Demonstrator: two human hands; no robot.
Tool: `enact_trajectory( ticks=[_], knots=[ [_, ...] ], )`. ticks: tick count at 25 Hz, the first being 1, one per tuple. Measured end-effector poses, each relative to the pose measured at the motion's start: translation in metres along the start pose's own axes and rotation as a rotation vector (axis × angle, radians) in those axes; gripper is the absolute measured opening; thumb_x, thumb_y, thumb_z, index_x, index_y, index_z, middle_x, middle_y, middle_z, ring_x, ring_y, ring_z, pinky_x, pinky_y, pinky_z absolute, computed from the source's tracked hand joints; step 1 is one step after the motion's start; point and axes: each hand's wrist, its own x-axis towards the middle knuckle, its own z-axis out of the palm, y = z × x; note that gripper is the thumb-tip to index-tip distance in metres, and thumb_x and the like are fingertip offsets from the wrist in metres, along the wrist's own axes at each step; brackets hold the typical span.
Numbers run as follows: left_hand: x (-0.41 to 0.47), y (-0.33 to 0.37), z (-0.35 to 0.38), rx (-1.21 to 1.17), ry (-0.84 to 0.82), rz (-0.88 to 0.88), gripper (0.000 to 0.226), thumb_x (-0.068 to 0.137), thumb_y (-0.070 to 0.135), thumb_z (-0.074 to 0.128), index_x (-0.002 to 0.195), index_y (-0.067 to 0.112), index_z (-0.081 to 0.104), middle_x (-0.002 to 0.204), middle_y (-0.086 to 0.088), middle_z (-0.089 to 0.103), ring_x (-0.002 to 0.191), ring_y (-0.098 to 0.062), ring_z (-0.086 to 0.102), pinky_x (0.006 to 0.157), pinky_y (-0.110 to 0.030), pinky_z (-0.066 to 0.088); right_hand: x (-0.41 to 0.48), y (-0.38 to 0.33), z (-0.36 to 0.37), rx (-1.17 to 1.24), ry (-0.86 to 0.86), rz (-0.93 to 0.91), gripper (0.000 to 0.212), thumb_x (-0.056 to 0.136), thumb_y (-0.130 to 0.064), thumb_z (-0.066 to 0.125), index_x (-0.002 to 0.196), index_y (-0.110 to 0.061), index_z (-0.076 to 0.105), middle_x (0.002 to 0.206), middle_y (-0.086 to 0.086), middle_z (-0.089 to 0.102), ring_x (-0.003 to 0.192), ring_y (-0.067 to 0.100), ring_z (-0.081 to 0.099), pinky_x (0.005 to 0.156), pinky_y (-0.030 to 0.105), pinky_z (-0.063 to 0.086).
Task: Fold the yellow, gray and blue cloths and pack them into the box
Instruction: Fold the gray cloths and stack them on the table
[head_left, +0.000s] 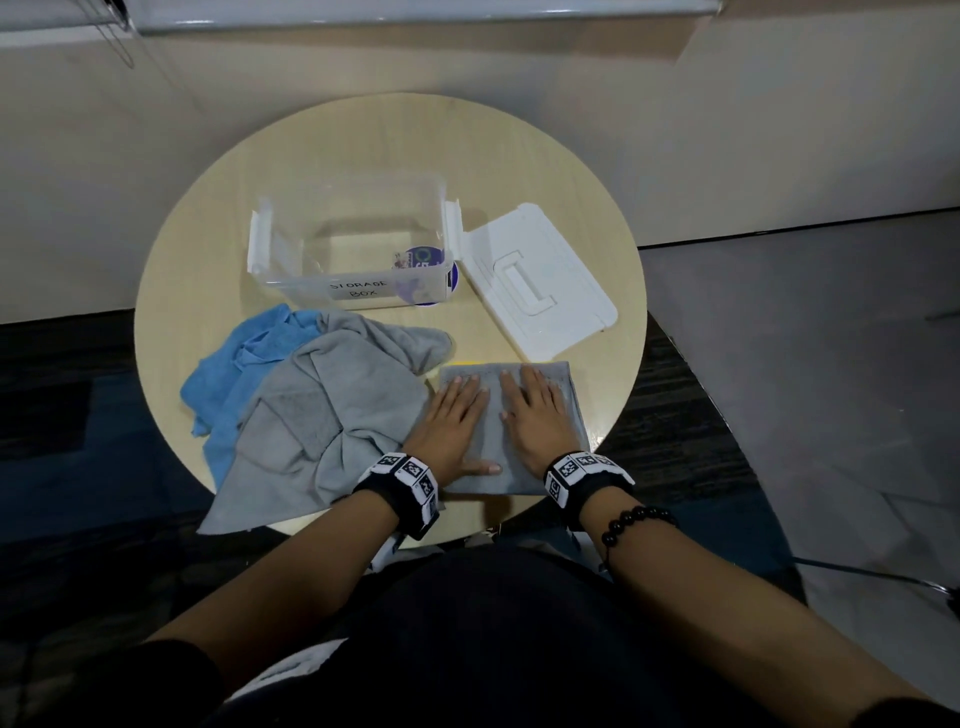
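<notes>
A folded gray cloth lies flat at the table's near right. My left hand and my right hand both press on it, palms down, fingers spread. A sliver of yellow cloth peeks out from under its far edge. A second gray cloth lies crumpled to the left, hanging over the near table edge. The blue cloth lies bunched partly under it. The clear storage box, labelled "STORAGE BOX", stands open behind the cloths with no cloth inside.
The box's white lid lies upside down to the right of the box. The round wooden table has bare surface at the back. A wall rises behind the table, and dark carpet surrounds it.
</notes>
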Motion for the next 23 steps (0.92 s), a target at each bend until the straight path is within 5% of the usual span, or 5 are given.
enact_trajectory(
  ticks=[4,12,15,18,23],
  knots=[
    [0.006,0.006,0.005,0.043,-0.058,-0.078,0.122,0.082,0.077,0.051,0.157,0.009,-0.015,0.165,-0.011,-0.019,0.153,-0.028,-0.017,0.124,-0.045,-0.005,0.005,0.009,0.01,-0.053,-0.114,0.017,0.062,0.11,-0.036,0.021,0.161,-0.019,-0.01,0.169,0.011,-0.012,0.156,0.025,-0.01,0.126,0.043,-0.004],
    [0.006,0.003,-0.01,-0.012,-0.109,-0.054,0.116,0.085,0.074,0.051,0.158,0.011,-0.012,0.166,-0.008,-0.018,0.154,-0.027,-0.014,0.125,-0.044,-0.005,0.012,0.002,0.005,-0.065,-0.181,0.061,0.065,0.11,-0.035,0.024,0.16,-0.018,-0.014,0.167,0.014,-0.02,0.155,0.027,-0.017,0.125,0.045,-0.007],
    [0.001,-0.012,-0.036,-0.357,-0.079,0.005,0.088,0.092,0.059,0.058,0.158,0.01,0.024,0.165,-0.012,0.018,0.152,-0.028,0.019,0.124,-0.039,0.017,0.015,-0.008,-0.005,0.035,-0.131,0.11,0.069,0.102,-0.022,0.046,0.161,-0.014,0.011,0.168,0.018,0.002,0.156,0.035,0.002,0.126,0.047,0.005],
    [-0.021,-0.043,-0.057,-0.624,0.207,-0.116,0.046,0.097,0.038,0.061,0.134,0.011,0.059,0.134,-0.01,0.06,0.116,-0.024,0.059,0.101,-0.04,0.048,0.023,-0.023,-0.019,0.241,0.164,0.172,0.042,0.093,-0.005,0.051,0.133,-0.008,0.062,0.138,0.018,0.056,0.129,0.037,0.051,0.11,0.04,0.037],
    [-0.058,-0.125,-0.075,-0.427,0.56,-0.548,0.03,0.096,0.009,0.053,0.124,0.007,0.066,0.123,-0.019,0.062,0.114,-0.036,0.058,0.099,-0.044,0.043,0.033,-0.068,-0.036,0.425,0.247,0.113,0.032,0.094,0.0,0.048,0.117,-0.004,0.069,0.122,0.017,0.065,0.113,0.033,0.06,0.098,0.041,0.047]
  ],
)
